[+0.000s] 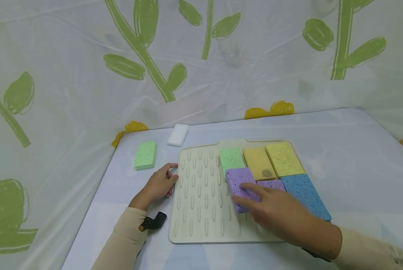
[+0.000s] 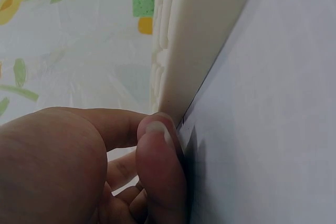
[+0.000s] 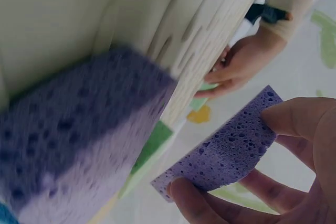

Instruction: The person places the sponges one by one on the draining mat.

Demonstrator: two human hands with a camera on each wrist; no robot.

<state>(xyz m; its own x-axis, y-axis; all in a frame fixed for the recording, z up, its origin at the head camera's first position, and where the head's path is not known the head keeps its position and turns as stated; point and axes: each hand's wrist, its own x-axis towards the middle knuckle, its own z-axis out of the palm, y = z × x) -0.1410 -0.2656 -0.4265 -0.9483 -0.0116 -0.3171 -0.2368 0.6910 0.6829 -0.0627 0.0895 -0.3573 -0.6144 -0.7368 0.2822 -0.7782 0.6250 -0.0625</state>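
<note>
Between thumb and fingers my right hand [image 1: 282, 212] pinches a purple sponge [image 1: 236, 179], held tilted just above the beige ridged mat [image 1: 199, 204]. In the right wrist view this sponge [image 3: 226, 142] is gripped near both its ends. A second purple sponge [image 1: 273, 184] lies on the mat, partly hidden behind my right hand. Against the mat's left edge rest the thumb and index fingertips of my left hand [image 1: 158, 183]; its other fingers are loosely bent. A light green sponge [image 1: 230, 155] is on the mat, partly covered by the held one.
Also on the mat's right side lie a tan sponge [image 1: 258, 160], a yellow sponge [image 1: 284, 157] and a blue sponge [image 1: 306, 195]. Another green sponge [image 1: 145, 155] and a white block [image 1: 178, 135] sit on the table to the left, near the patterned curtain [image 1: 221, 86].
</note>
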